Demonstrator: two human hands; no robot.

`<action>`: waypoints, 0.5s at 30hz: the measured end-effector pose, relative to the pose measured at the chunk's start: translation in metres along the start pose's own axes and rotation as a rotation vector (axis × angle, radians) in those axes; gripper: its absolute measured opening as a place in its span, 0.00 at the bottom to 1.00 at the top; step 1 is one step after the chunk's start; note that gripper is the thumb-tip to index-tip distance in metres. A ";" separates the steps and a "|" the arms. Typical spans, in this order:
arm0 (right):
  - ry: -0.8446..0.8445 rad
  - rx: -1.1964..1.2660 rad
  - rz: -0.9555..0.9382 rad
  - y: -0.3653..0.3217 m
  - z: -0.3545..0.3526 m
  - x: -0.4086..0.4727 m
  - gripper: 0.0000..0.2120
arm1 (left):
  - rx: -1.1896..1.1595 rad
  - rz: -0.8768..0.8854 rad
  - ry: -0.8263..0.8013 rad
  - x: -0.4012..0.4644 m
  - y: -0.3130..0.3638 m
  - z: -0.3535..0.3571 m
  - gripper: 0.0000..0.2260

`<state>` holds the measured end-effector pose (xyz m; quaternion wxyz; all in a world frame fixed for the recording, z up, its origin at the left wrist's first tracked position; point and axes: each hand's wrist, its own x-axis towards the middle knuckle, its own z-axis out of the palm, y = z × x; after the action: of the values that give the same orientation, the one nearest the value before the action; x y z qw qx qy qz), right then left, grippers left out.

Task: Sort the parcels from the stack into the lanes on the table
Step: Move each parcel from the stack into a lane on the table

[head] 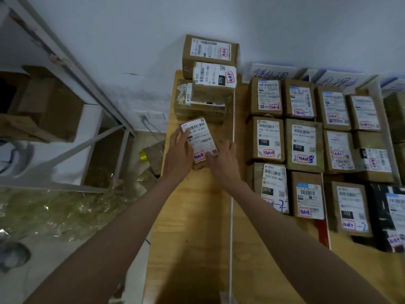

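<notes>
Head view, looking down on a wooden table (197,227) that fills the centre and right of the frame. At centre, both hands hold one small brown parcel (200,142) with a white shipping label and a red-outlined sticker near its lower edge. The left hand (178,153) is closed on the parcel's left side, fingers lying across the label; the right hand (223,160) grips its lower right corner, thumb on the top face beside the sticker and fingers curled round the right edge. Whether the parcel rests on the table or is held just above it cannot be told. Directly above it in the frame, at the table's far end against the white wall (109,40), stands the stack of parcels (208,84): a flat box at the bottom, a box labelled 070 on it, and a further box behind and higher. A white cord (231,194) runs from top to bottom of the table just right of the hands, dividing the strip with the stack from the lanes on the right. There, sorted parcels (304,148) lie label-up in close columns, boxes touching their neighbours, with handwritten paper signs (271,72) propped against the wall behind them. A red strip (323,229) shows between two columns at lower right. In the left of the frame stand a metal shelf frame (92,137) and a cardboard box (50,106), with crumpled clear plastic (54,211) on the floor below.
</notes>
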<state>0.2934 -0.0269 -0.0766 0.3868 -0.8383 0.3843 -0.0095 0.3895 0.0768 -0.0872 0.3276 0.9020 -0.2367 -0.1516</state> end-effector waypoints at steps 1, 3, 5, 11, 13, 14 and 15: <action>-0.036 0.020 0.058 -0.002 0.002 0.003 0.23 | -0.044 -0.015 -0.009 0.001 -0.001 0.000 0.19; -0.111 0.004 0.123 -0.001 0.009 0.007 0.27 | -0.120 -0.030 -0.041 0.001 -0.005 -0.001 0.20; -0.157 0.005 0.151 0.001 0.017 0.011 0.28 | -0.161 -0.016 -0.071 -0.001 -0.010 -0.003 0.23; -0.134 0.176 0.235 -0.006 0.018 0.012 0.18 | -0.261 0.049 -0.122 -0.020 -0.009 -0.017 0.27; -0.111 0.219 0.222 -0.009 0.011 0.004 0.16 | -0.215 0.065 -0.108 -0.026 -0.006 -0.024 0.23; -0.098 0.238 0.213 -0.010 0.007 -0.001 0.15 | -0.151 0.070 -0.095 -0.028 -0.004 -0.028 0.22; -0.083 0.252 0.208 -0.012 0.001 -0.007 0.15 | -0.069 0.071 -0.087 -0.031 -0.002 -0.034 0.20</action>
<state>0.2969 -0.0169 -0.0675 0.5035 -0.7384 0.4483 0.0170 0.3784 0.1116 -0.0598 0.3533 0.8736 -0.2774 -0.1872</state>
